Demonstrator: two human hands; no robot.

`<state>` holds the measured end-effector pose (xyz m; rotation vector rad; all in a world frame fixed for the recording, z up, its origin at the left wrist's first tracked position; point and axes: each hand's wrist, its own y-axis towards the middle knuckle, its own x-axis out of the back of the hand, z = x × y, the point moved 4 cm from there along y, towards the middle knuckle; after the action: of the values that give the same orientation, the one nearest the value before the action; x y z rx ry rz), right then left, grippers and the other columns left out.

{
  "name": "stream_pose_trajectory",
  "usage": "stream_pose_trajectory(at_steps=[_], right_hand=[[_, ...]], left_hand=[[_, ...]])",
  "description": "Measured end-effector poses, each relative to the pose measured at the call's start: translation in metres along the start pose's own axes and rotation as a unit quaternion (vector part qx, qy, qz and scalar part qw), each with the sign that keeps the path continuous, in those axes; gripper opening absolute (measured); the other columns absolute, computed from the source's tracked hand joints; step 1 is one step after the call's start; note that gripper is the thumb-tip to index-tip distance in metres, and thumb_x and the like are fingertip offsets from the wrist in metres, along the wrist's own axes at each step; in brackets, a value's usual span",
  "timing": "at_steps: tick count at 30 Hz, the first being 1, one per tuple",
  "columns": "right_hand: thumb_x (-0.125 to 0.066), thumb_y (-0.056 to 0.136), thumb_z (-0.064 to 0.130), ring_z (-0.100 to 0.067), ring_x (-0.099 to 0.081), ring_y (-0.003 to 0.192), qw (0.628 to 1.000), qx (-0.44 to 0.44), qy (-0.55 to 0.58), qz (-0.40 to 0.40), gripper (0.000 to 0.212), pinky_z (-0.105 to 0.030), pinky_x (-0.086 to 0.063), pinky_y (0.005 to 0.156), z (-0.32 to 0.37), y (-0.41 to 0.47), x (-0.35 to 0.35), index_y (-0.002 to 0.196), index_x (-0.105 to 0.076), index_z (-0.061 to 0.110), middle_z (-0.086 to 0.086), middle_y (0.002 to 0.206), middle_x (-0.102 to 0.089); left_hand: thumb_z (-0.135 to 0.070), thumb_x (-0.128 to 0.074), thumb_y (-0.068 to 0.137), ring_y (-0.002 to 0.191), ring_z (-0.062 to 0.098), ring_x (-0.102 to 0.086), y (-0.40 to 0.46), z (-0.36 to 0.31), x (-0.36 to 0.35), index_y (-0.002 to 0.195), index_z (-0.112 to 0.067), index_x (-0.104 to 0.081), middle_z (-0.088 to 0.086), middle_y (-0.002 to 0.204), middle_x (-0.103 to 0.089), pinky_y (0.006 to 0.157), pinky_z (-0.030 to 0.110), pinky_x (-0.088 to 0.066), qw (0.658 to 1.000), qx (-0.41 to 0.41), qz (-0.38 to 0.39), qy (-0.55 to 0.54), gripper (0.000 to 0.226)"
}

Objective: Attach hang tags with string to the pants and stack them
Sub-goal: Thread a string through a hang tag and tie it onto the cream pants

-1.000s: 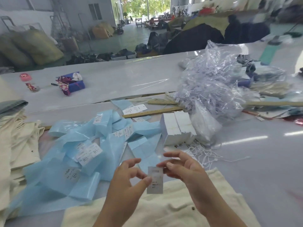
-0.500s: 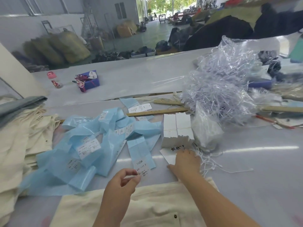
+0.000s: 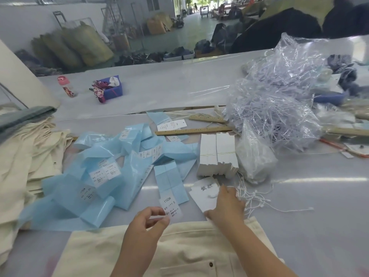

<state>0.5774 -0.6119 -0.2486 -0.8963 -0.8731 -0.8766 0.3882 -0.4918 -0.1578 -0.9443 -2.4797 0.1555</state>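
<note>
- Left hand (image 3: 146, 224) pinches a small white printed size sticker (image 3: 171, 206) between thumb and fingertips, held above the near counter (image 3: 319, 216) edge.
- Right hand (image 3: 227, 204) reaches to 12 o'clock, fingers spread flat on a loose white card hang tag (image 3: 201, 193); grip on it not clear.
- Tangled white loop strings (image 3: 257, 196) lie at 3 o'clock of that hand, touching it.
- Risk: several strings lifting together, since they are knotted up; sticker folding onto itself or landing crooked.
- Cream cotton pants (image 3: 179, 248) lie flat at 6 o'clock, 1 button showing, no tag attached yet.
- Stack of cream pants (image 3: 30, 156) at 9 o'clock.
</note>
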Motion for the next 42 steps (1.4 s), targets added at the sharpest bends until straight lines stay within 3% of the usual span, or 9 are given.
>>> stream_pose_trajectory(at_steps=[5,13,23,27,30,33,35,40,42], right_hand=[[-0.070,0.080,0.045,-0.020,-0.030,0.135,0.998,0.050,0.009,-0.046,0.092,-0.035,-0.020,0.107,-0.002,-0.012,-0.005,0.147,-0.015,0.013,-0.002,0.142,-0.027],[-0.063,0.082,0.051,-0.020,-0.037,0.126,0.989,-0.004,-0.108,-0.097,0.065,-0.041,-0.025,0.104,0.007,-0.021,0.000,0.133,-0.040,0.019,0.000,0.133,-0.040],[-0.058,0.088,0.042,-0.016,-0.030,0.134,0.988,0.098,-0.075,-0.096,0.054,-0.043,-0.011,0.115,0.008,-0.027,-0.007,0.137,-0.040,0.026,0.009,0.138,-0.037],[-0.058,0.085,0.020,-0.016,-0.046,0.120,0.981,0.144,-0.011,-0.133,0.029,-0.038,-0.012,0.113,0.009,-0.029,-0.006,0.113,-0.056,0.026,0.010,0.118,-0.054],[-0.060,0.085,0.009,-0.018,-0.060,0.085,0.969,0.119,0.150,-0.155,0.012,-0.039,-0.031,0.105,0.008,-0.022,0.010,0.083,-0.061,0.020,0.009,0.078,-0.063],[-0.069,0.081,0.012,-0.022,-0.058,0.068,0.914,0.059,0.375,-0.143,0.014,-0.036,-0.045,0.073,0.004,-0.009,0.029,0.071,-0.060,0.016,0.006,0.064,-0.060],[-0.071,0.080,0.009,-0.021,-0.054,0.065,0.839,0.011,0.528,-0.132,0.018,-0.031,-0.044,0.062,-0.001,-0.002,0.039,0.074,-0.058,0.020,0.001,0.069,-0.059],[-0.061,0.087,0.000,-0.015,-0.060,0.068,0.722,-0.022,0.684,-0.099,0.041,-0.032,-0.053,0.064,-0.010,-0.004,0.052,0.111,-0.063,0.034,0.008,0.082,-0.070],[-0.059,0.086,-0.006,-0.015,-0.059,0.073,0.667,-0.017,0.744,-0.039,0.045,-0.030,-0.050,0.072,-0.007,-0.013,0.054,0.119,-0.066,0.024,0.006,0.090,-0.070]], left_hand=[[-0.009,-0.071,0.084,0.089,0.017,-0.065,0.001,0.002,-0.001,0.083,-0.018,-0.070,0.004,0.102,-0.070,0.090,0.043,-0.052,1.000,-0.005,0.006,0.000,0.009],[-0.008,-0.071,0.084,0.092,0.017,-0.065,0.003,0.006,0.006,0.084,-0.017,-0.070,0.003,0.104,-0.069,0.093,0.045,-0.051,1.000,-0.002,-0.001,0.003,0.009],[-0.010,-0.071,0.085,0.087,0.010,-0.064,0.006,0.010,0.009,0.084,-0.020,-0.070,0.003,0.101,-0.069,0.083,0.031,-0.051,1.000,0.000,-0.005,0.008,0.010],[-0.010,-0.071,0.085,0.089,0.011,-0.065,0.005,0.010,0.011,0.084,-0.021,-0.070,0.005,0.102,-0.069,0.090,0.038,-0.051,1.000,-0.002,-0.004,0.010,0.011],[-0.012,-0.070,0.085,0.084,0.006,-0.064,0.002,0.008,0.012,0.084,-0.025,-0.069,0.005,0.099,-0.069,0.088,0.034,-0.050,1.000,-0.008,-0.008,0.009,0.014],[-0.011,-0.070,0.085,0.084,0.004,-0.065,0.001,0.007,0.014,0.083,-0.027,-0.070,0.005,0.099,-0.069,0.085,0.031,-0.050,1.000,-0.014,-0.014,-0.001,0.015],[-0.011,-0.071,0.085,0.086,0.007,-0.065,0.001,0.007,0.017,0.083,-0.026,-0.070,0.005,0.099,-0.070,0.087,0.033,-0.050,1.000,-0.013,-0.019,-0.005,0.015],[-0.006,-0.070,0.085,0.090,0.014,-0.065,-0.002,0.008,0.022,0.084,-0.025,-0.071,0.005,0.101,-0.069,0.094,0.045,-0.050,0.999,-0.025,-0.029,-0.018,0.018],[-0.008,-0.069,0.086,0.089,0.013,-0.065,-0.005,0.005,0.024,0.089,-0.031,-0.069,-0.001,0.103,-0.069,0.092,0.043,-0.052,0.998,-0.042,-0.031,-0.023,0.024]])
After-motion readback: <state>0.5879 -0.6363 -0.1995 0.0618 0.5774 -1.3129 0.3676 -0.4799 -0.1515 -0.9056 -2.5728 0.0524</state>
